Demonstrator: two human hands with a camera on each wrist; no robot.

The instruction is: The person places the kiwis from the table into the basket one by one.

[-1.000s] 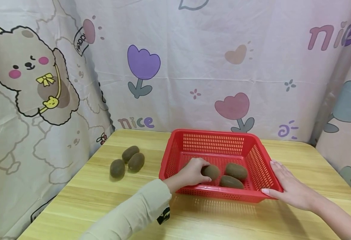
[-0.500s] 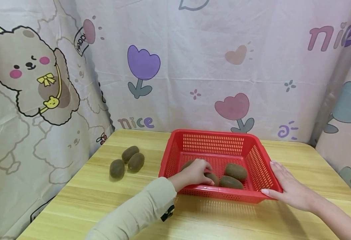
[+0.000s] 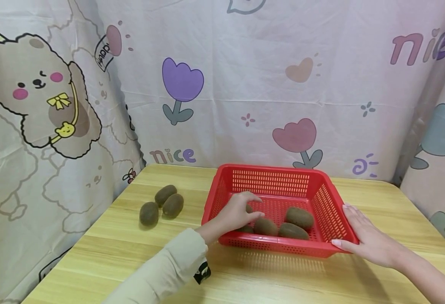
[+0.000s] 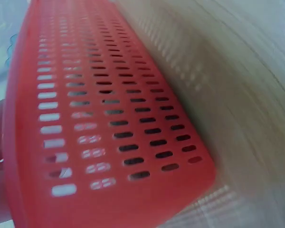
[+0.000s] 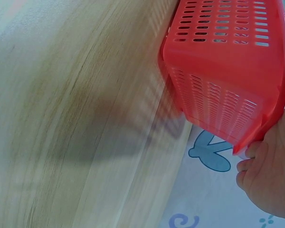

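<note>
Brown fuzzy kiwis are what I'm working with: four lie in the red perforated plastic basket near its front wall, the nearest brown kiwi just beside my left hand, with a small fourth one partly hidden behind the fingers. Three more kiwis sit together on the pale wooden desk, well apart from the basket on its left. By my reckoning the job is a little past halfway, with those three yet to go in.

My left hand hovers inside the basket with fingers loosely spread and holding nothing. My right hand lies flat with straight fingers against the basket's right rim, steadying it; the right wrist view shows its fingertips at the basket's corner.

Against a second ago, the left hand has let go of the kiwi it gripped then; that fruit now rests on the basket floor, and the hand has lifted and opened. The right hand and the desk kiwis have not moved.
</note>
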